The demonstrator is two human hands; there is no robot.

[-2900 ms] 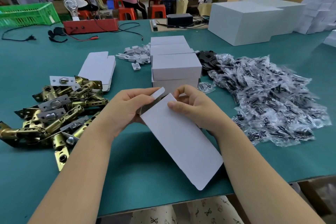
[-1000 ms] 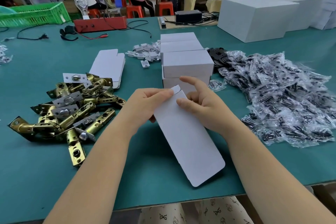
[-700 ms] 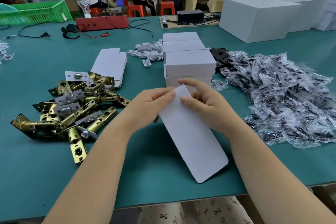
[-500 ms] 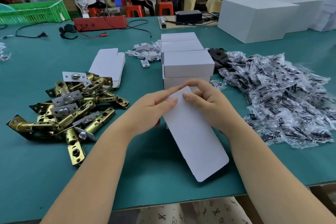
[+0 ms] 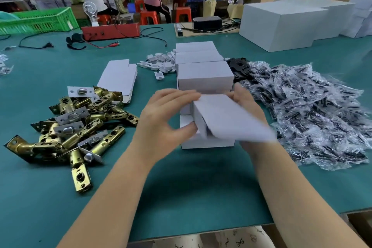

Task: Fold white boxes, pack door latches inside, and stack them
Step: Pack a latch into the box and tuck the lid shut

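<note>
1. A green slatted plastic crate point(image 5: 38, 21) stands at the far left edge of the teal-covered bench point(image 5: 40, 197); one red oblong metal device point(image 5: 110, 31) with trailing cables sits to its right.
2. A heap of brass-coloured door latches with silver faceplates point(image 5: 74, 127) lies left of the person; they overlap too much for an exact count, though more than ten show, pointing in mixed directions.
3. One short stack of flat unfolded white cardboard blanks point(image 5: 119, 77) lies just behind the heap, its long axis running away from the viewer.
4. The left hand point(image 5: 165, 119) curls its fingers over the near-left end of the white cardboard box being folded point(image 5: 225, 121), thumb beneath, gripping it.
5. That box is held above the bench in front of the person, tilted, long axis running from upper left down to lower right; its right end is blurred.
6. Behind it three columns of closed white boxes point(image 5: 205, 75) stand in a row leading away.
7. The right hand point(image 5: 244, 102) is mostly hidden behind the box, fingers wrapped on its far side.
8. A large pile of clear plastic bags holding dark parts point(image 5: 310, 112) spreads to the right, uncountable.
9. Two large white cartons point(image 5: 281, 24) sit far right.
</note>
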